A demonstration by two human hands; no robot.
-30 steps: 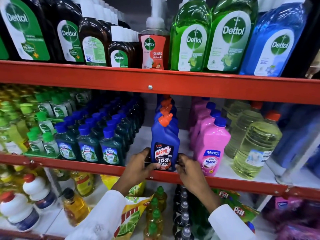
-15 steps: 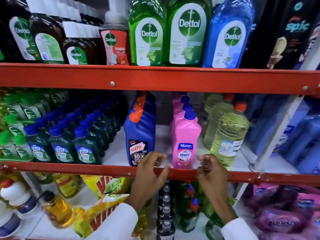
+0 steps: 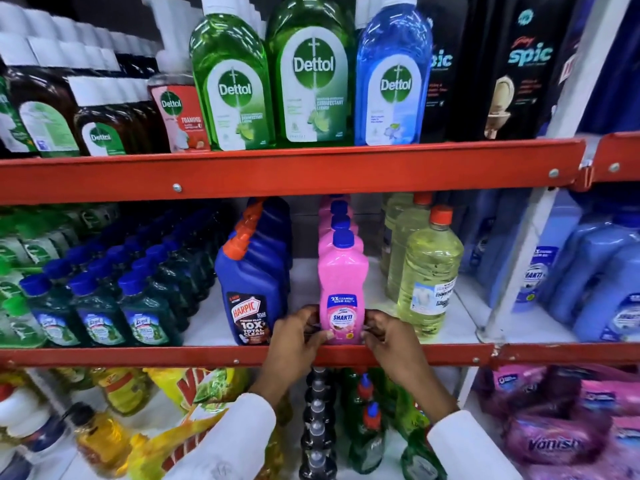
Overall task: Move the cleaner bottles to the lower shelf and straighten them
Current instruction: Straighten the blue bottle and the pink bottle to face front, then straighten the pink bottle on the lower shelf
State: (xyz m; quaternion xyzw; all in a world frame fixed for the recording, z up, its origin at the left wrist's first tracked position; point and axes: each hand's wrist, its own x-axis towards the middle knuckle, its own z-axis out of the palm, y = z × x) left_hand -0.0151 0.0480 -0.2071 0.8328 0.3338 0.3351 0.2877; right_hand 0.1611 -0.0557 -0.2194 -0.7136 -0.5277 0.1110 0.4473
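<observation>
A pink Shakti cleaner bottle [image 3: 342,289] with a blue cap stands upright at the front of the middle shelf [image 3: 207,355], heading a row of like bottles. My left hand [image 3: 299,336] grips its base from the left and my right hand [image 3: 389,336] grips it from the right. Just to its left a blue Harpic bottle [image 3: 251,289] with an orange cap stands at the shelf front, free of both hands. Large green and blue Dettol bottles [image 3: 311,81] line the upper shelf.
Dark green Lizol bottles [image 3: 100,306] fill the middle shelf's left side; yellow-green bottles [image 3: 427,271] stand right of the pink row. A white upright post [image 3: 519,271] splits off blue bottles at right. Below lie yellow pouches [image 3: 194,393], dark bottles and pink Vanish packs [image 3: 554,441].
Both hands let go of the Harpic bottle, slid right along the shelf edge and closed on the pink Shakti bottle. The camera view shifted right.
</observation>
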